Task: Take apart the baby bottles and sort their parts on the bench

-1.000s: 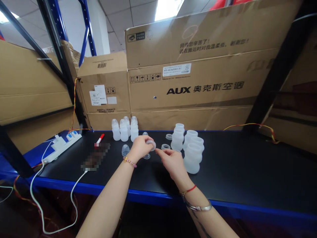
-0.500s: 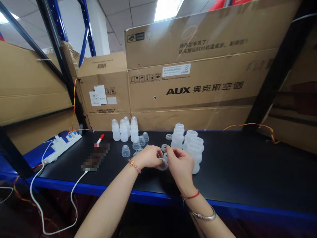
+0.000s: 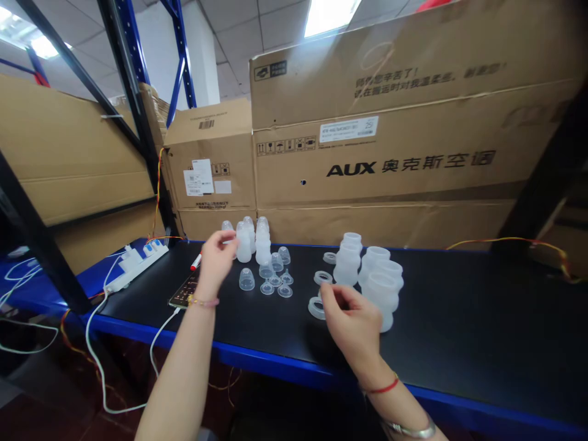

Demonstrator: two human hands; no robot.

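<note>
My left hand [image 3: 218, 256] is raised at the left of the capped bottles [image 3: 263, 241], its fingers bent together near one of them; whatever they may hold is hidden. My right hand [image 3: 351, 318] is closed in a pinch beside the white rings [image 3: 316, 308], and what is between its fingertips cannot be made out. Several open, frosted bottles [image 3: 383, 294] stand just behind and right of it. Between the hands lie several clear nipples [image 3: 285, 290] and clear dome caps [image 3: 247, 280].
A phone [image 3: 184, 291] with a white cable and a red-and-white marker [image 3: 196, 262] lie at the left. Farther left is a power strip [image 3: 138, 267]. Large cardboard boxes [image 3: 390, 202] line the back of the black shelf [image 3: 459, 318].
My left hand has moved left and up, away from the rings to the capped bottles. The nipples now show. My right hand stays near the rings, and the view has shifted left.
</note>
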